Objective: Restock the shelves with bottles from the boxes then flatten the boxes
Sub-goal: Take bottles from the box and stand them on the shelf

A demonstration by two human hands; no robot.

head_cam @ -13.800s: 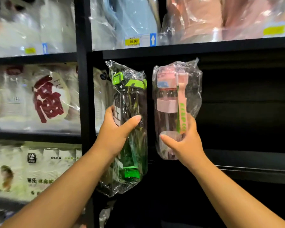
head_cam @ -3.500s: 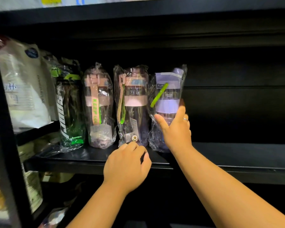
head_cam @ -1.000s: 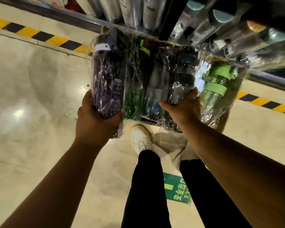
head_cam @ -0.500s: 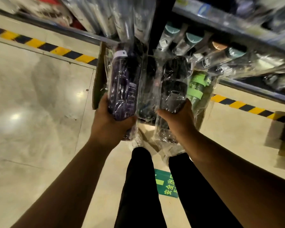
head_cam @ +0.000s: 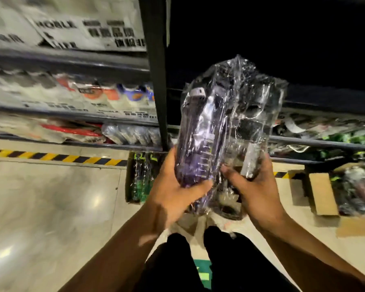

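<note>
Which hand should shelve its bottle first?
Probably right: the right hand holds the dark bottle in front of the dark shelf bay; the left hand holds the purple bottle by the post.

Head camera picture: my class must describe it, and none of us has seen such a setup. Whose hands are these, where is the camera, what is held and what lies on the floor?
No machine here: a person wears a camera on the head, looking forward and down, so their own legs show at the bottom. The left hand grips a purple bottle in clear plastic wrap; the right hand grips a dark bottle, also wrapped. Behind them are dark shelves. On the floor stands an open cardboard box holding green bottles; a second box with more wrapped bottles sits further right. A yellow-and-black stripe runs along the foot of the shelves. The picture is blurred, so labels cannot be read.
</note>
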